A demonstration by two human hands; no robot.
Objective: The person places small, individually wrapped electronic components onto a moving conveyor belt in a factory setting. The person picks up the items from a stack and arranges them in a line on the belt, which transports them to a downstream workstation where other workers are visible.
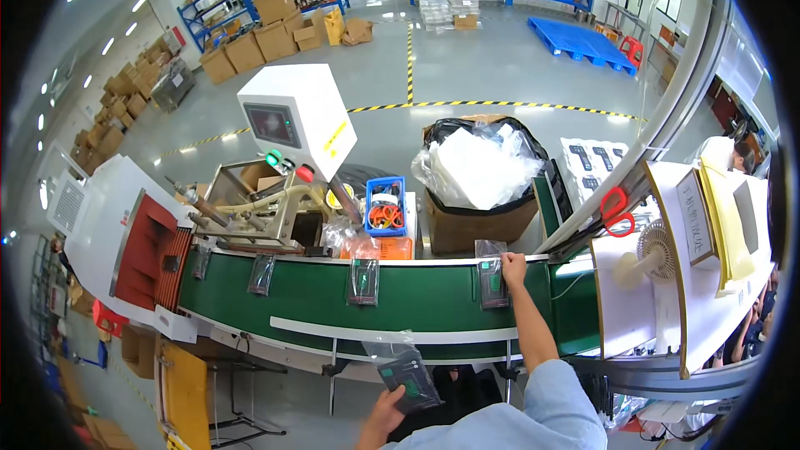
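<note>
My left hand (383, 418), low in the head view, is closed on the lower left edge of a dark flat box in a clear plastic bag (408, 377). The loose open end of that bag points up and away, toward the belt. Farther up and to the right, my right hand (513, 269) pinches the upper right side of another bagged dark box (492, 287). That one lies on the green conveyor belt (433, 279), near its far edge. To its left, a similar bagged box (363, 283) rests on the belt, and smaller-looking ones (261, 277) lie farther left.
A white rail (392, 334) runs along the belt's near side. At the left end stands a machine with red curtain strips (150, 250). Beyond the belt are a white control box (297, 121), a blue tool bin (386, 200) and a lined carton of plastic (479, 229). A fan (654, 252) stands right.
</note>
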